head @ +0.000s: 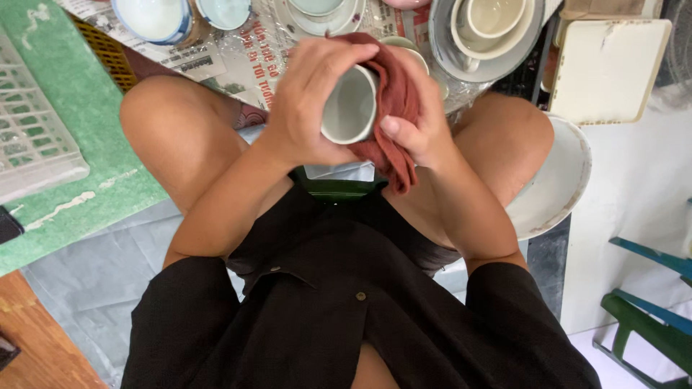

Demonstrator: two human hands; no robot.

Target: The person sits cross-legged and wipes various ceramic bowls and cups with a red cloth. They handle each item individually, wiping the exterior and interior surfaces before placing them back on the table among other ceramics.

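Note:
My left hand [310, 97] grips a small white cup [349, 106] by its side, with the mouth turned toward me. My right hand [418, 119] holds a rust-red cloth [393, 101] wrapped around the cup's far side, thumb pressing the cloth near the rim. A tail of the cloth hangs down toward my lap. Both hands are raised over my knees, above a dark green seat edge [339, 189].
Several white bowls and cups [483, 32] stand on newspaper [245, 57] ahead. A white tray [605, 68] and a large white bowl [559, 184] lie at right, a white plastic rack [32, 130] on green matting at left, and green and blue chair parts [649, 317] at lower right.

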